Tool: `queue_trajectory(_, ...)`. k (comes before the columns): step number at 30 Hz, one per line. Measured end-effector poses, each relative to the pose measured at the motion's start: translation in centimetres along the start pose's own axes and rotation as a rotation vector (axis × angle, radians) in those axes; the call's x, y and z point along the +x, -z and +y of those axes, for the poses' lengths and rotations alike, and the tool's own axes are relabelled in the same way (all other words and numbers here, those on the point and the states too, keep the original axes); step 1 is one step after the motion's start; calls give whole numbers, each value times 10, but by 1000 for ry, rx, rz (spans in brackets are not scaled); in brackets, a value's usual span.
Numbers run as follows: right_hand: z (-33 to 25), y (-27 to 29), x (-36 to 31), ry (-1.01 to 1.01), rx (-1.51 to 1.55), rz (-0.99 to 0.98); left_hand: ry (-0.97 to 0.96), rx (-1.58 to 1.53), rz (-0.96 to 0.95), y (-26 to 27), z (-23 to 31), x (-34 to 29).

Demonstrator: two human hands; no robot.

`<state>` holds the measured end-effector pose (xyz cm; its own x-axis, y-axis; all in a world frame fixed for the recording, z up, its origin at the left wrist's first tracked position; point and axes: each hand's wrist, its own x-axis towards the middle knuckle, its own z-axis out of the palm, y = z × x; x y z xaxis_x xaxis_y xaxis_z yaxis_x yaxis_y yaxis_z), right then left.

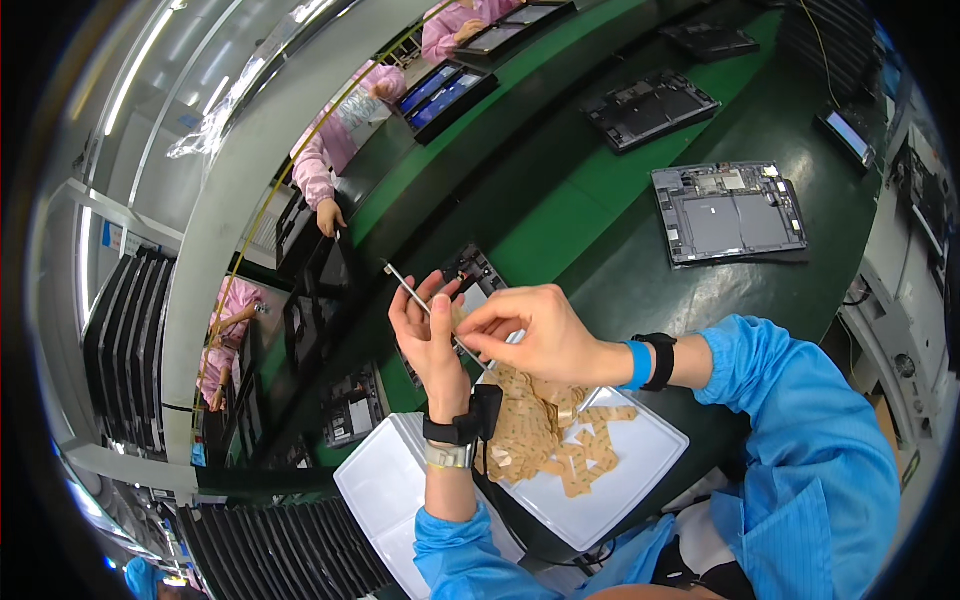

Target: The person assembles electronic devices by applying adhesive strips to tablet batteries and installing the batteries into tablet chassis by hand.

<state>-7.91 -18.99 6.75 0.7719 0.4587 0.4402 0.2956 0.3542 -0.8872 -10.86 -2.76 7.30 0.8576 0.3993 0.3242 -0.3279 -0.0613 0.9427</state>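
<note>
My left hand [428,325] is raised in the middle with its palm up, fingers curled round a long, thin grey piece [413,292]. The piece slants from upper left to lower right and shows only as a narrow strip, so I cannot tell its kind. Just to the right, my right hand [535,325] is closed in a pinch close to that piece. A small yellowish bit shows by its fingertips, too small to name. Below both hands, a heap of tan, paper-like cut pieces [525,430] lies in a white tray [600,510].
Another white tray [385,475] stands at lower left. An opened tablet-like device [730,212] lies at right on the dark green bench, with another device [650,108] beyond. Black trays [285,550] are stacked at lower left. A co-worker's hand [330,216] in a pink sleeve reaches over the line.
</note>
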Motion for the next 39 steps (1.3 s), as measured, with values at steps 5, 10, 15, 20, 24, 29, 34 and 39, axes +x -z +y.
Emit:
queue_trajectory(5, 23, 15, 22, 153, -101, 245, 102, -276, 63, 1, 7, 5)
queue_trajectory(10, 11, -12, -10, 386, -224, -5, -9, -213, 212, 5, 6, 10)
queue_trajectory(15, 13, -12, -11, 268, -214, -45, -57, -97, 253, 10, 2, 10)
queue_trajectory(20, 14, 7, 8, 161, -76, 63, 109, -489, 56, 25, 16, 23)
queue_trajectory(24, 6, 15, 8, 466, -301, 34, 31, -563, 112, 66, 44, 37)
queue_trajectory(29, 62, 22, -31, 250, -512, -669, 62, -554, 119, 73, 46, 41)
queue_trajectory(34, 25, 110, 41, 78, -734, -369, 65, -438, 152, 62, 48, 31)
queue_trajectory(39, 49, 330, 121, -308, -1558, 454, 93, -416, 83, 40, 38, 34)
